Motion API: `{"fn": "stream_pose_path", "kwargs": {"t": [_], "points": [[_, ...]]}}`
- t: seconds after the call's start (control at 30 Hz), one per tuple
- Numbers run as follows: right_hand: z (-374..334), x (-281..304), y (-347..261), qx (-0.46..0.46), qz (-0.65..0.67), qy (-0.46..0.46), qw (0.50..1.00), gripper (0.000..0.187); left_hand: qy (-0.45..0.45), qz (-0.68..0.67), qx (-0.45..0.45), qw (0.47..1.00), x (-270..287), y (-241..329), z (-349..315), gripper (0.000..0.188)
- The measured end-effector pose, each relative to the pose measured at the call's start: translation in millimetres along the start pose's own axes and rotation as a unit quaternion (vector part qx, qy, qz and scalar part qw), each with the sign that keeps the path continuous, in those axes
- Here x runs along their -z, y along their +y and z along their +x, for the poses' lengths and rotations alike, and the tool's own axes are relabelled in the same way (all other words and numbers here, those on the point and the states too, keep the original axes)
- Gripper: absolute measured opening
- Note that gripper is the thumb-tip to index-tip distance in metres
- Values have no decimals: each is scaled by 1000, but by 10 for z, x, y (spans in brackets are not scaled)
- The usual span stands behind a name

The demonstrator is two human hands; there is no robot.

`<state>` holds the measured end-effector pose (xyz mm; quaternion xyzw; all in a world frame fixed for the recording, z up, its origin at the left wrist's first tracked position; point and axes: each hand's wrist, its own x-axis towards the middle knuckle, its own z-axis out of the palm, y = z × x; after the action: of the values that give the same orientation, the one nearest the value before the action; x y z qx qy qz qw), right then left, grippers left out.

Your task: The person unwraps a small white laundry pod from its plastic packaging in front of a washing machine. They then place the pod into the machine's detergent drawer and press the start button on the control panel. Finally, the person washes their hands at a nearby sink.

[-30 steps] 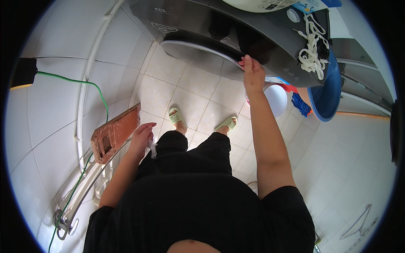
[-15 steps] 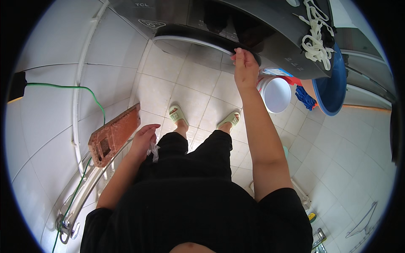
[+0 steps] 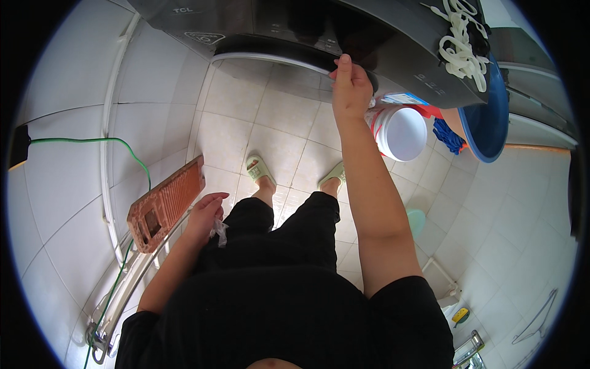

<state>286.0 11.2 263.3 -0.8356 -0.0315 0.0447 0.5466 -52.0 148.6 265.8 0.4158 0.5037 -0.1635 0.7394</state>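
1. A white bucket [image 3: 408,134] stands on the tiled floor [image 3: 224,135] just right of the right forearm, its mouth facing the camera and showing a pale inner wall.
2. A blue basin [image 3: 490,126] is tilted steeply beside the machine; its inside is in shadow, so I cannot tell what it holds.
3. The dark grey washing machine [image 3: 393,43] fills the top of the view. Its drum is out of sight.
4. The right hand [image 3: 352,89] is closed narrow on the pale-rimmed door [image 3: 270,57] at the machine's front, thumb uppermost, near the rim's right end.
5. The left hand [image 3: 207,216] is loosely curled around a crumpled piece of clear plastic [image 3: 219,234], which hangs below the fingers near the left thigh.
6. A brown washboard [image 3: 169,203] slants just left of that hand, near the wall.
7. White cord [image 3: 461,55] lies looped on the machine top.
8. Blue strands [image 3: 448,136] sit between bucket and basin.
9. The right forearm covers part of the right pale green slipper [image 3: 332,176].
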Motion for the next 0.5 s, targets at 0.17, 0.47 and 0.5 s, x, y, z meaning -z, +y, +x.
{"fn": "stream_pose_path", "kwargs": {"t": [0.17,0.47,0.5], "points": [[11,4,-17,-27,32,2,999,55,-18,3,-12,1000,-41,10,19,23],[29,12,-106,-87,51,4,995,57,-8,-11,-2,1000,26,-17,14,23],[25,4,-102,-85,51,4,995,57,-6,-10,-4,1000,29,-18,11,23]]}}
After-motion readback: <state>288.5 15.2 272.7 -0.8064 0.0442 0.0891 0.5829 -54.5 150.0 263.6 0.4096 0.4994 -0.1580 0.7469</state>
